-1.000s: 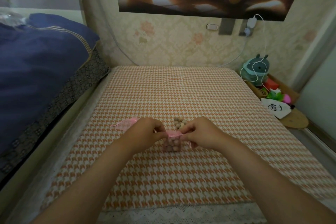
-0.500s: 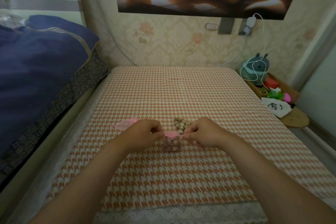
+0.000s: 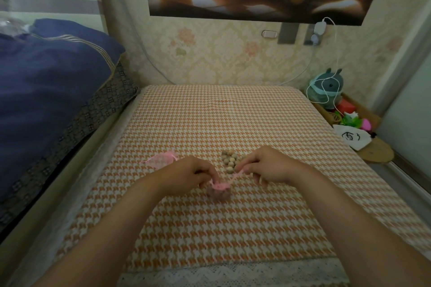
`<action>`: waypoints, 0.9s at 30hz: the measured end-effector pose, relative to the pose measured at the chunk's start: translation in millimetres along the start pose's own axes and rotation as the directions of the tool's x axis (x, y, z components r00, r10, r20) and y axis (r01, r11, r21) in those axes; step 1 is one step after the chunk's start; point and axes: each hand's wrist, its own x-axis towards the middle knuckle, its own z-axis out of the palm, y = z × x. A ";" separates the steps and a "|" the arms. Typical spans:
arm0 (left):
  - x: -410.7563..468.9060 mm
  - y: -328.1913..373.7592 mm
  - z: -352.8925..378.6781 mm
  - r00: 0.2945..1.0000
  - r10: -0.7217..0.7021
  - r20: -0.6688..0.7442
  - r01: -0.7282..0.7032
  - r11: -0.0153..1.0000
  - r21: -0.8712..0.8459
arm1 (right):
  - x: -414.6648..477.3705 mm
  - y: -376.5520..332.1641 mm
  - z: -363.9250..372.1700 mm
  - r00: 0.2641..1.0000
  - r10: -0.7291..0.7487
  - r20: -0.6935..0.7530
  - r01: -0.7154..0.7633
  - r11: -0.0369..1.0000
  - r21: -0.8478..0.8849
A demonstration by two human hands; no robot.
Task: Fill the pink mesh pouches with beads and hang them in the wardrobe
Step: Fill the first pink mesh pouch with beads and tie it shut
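Closing is the step in hand: left hand (image 3: 186, 175) and right hand (image 3: 268, 166) each pinch a drawstring (image 3: 236, 174) of the filled pink pouch (image 3: 219, 193), mid-frame on the bed (image 3: 210, 235). Its mouth looks gathered, beads dim through the mesh. Next, likely a firm outward pull, then the second pouch (image 3: 163, 158) left of the loose beads (image 3: 229, 161).

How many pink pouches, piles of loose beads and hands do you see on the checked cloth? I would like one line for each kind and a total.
Pink pouches: 2 (filled pouch between the hands; flat pouch further left)
Piles of loose beads: 1 (bead pile)
Hands: 2 (left hand, right hand, each pinching the filled pouch's string)
Total: 5
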 end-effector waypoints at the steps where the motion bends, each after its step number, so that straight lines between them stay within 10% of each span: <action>1: 0.1 1.4 1.9 1.000 0.011 0.015 -0.011 1.000 0.008 | 1.3 -0.5 3.5 1.000 -0.004 -0.027 0.005 0.999 0.037; 12: 3.5 8.1 15.7 0.979 0.125 -0.163 -0.098 0.981 0.168 | 27.9 -22.7 59.7 0.991 0.014 -0.136 0.013 0.981 0.192; 19: -0.4 -2.0 17.9 0.904 -0.009 -0.427 -0.008 0.999 -0.038 | 29.8 -28.4 66.1 0.993 -0.064 -0.095 0.072 0.994 0.085; 27: 1.6 2.8 19.7 0.902 -0.129 -0.413 0.028 0.970 -0.240 | 16.9 -29.0 52.3 0.999 -0.042 0.009 0.041 0.997 0.070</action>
